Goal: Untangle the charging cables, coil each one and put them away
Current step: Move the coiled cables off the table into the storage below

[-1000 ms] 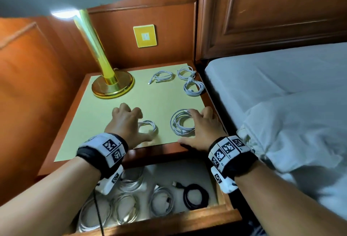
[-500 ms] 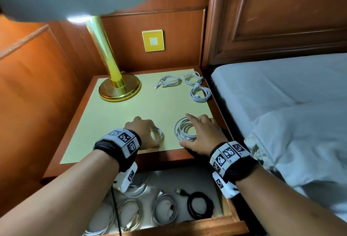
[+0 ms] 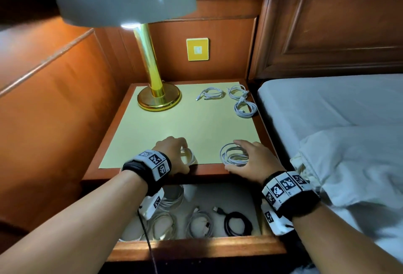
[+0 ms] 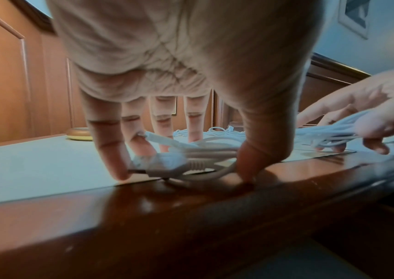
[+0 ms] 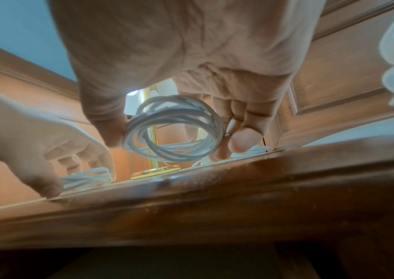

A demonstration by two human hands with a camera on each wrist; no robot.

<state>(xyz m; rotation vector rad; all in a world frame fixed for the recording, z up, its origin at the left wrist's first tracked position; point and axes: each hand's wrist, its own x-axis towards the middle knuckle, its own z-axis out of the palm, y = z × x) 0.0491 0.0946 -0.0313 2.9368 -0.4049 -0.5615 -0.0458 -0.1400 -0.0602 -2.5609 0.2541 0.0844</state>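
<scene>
Small coil (image 3: pixel 189 156): at nightstand (image 3: pixel 152 171) front edge, left hand (image 3: pixel 172 154) pinching it, thumb and fingertips. Large coil (image 3: pixel 234 156): just right, right hand (image 3: pixel 253 160) curled round it. Light, limp, springy (loops likely to splay); grip across the whole bundle.

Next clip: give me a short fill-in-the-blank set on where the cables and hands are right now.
1. The right hand grips a coiled ____ cable.
2. The one dark cable lies in the open ____.
3. The left hand grips a small coil near the nightstand's ____ edge.
4. The lamp has a ____-coloured base.

Missing words: white; drawer; front; gold
</scene>
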